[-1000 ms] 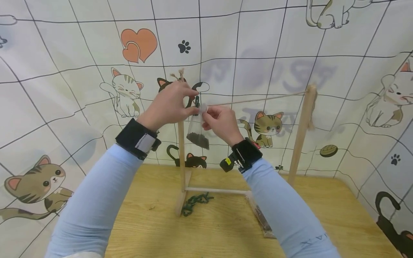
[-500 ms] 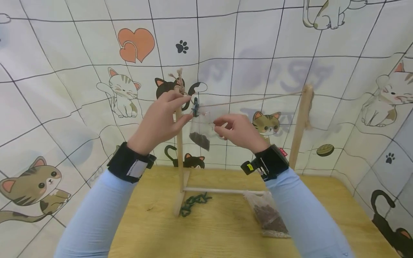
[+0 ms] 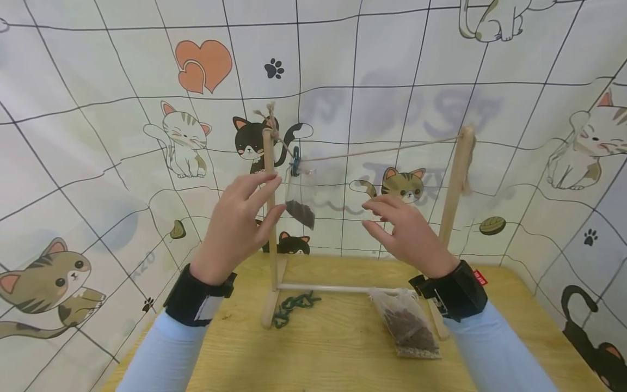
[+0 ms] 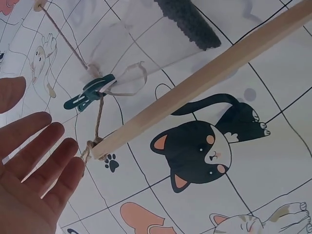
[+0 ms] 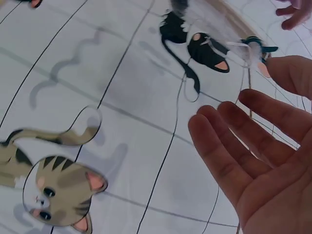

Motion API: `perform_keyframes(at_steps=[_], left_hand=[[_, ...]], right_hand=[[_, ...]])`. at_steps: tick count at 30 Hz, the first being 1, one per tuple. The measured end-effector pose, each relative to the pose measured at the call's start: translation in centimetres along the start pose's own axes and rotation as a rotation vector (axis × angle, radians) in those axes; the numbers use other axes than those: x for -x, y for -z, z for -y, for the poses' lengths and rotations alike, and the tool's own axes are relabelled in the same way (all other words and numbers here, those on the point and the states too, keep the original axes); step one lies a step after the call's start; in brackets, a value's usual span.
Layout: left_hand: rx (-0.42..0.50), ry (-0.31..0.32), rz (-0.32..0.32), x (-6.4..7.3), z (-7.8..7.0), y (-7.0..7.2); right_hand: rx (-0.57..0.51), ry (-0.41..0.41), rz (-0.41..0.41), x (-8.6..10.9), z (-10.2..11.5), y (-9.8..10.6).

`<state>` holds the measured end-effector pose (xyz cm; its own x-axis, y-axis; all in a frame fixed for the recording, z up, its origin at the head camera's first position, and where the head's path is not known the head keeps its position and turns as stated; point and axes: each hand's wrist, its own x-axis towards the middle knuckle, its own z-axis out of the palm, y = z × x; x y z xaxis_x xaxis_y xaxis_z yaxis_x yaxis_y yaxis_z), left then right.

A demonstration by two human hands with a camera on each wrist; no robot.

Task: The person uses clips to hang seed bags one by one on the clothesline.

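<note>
Bag [image 3: 300,208] between both hands [image 3: 238,220] [image 3: 410,234]

Open air parts the right fingers [image 3: 384,207] from the bag [image 3: 299,209], whose left side a post [image 3: 273,256] obstructs.

The left hand [image 4: 34,170] is hovering near a wooden post [image 4: 204,80], its fingers [image 4: 24,126] loosely extended, apart from a green clip [image 4: 90,92]. The clip is gripping a twine line [image 4: 66,36] to the right of the post, and a clear bag of dark material [image 4: 190,24] is hanging from it. A cat-printed backdrop [image 4: 273,165] is spreading on the far side.
</note>
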<state>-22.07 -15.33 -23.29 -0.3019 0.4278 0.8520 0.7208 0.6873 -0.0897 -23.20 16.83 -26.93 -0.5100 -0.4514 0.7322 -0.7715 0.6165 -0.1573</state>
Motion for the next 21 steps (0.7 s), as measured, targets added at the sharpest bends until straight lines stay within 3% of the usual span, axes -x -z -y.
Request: perform_keyframes(at_steps=[3, 7, 15, 21], left_hand=[[-0.017, 0.014, -0.020, 1.1, -0.5, -0.5], [-0.034, 0.050, -0.023, 2.8, -1.2, -1.4], [-0.026, 0.139, -0.067, 6.9, -1.8, -3.5], [-0.005, 0.189, -0.107, 10.1, -2.4, -5.6]], right_hand=[[0.062, 0.054, -0.078, 1.7, -0.5, -0.3], [0.088, 0.045, -0.126, 4.0, -1.0, -0.7], [0.153, -0.031, -0.100, 8.3, -1.8, -2.1], [0.164, -0.099, -0.123, 11.0, -2.3, -3.3]])
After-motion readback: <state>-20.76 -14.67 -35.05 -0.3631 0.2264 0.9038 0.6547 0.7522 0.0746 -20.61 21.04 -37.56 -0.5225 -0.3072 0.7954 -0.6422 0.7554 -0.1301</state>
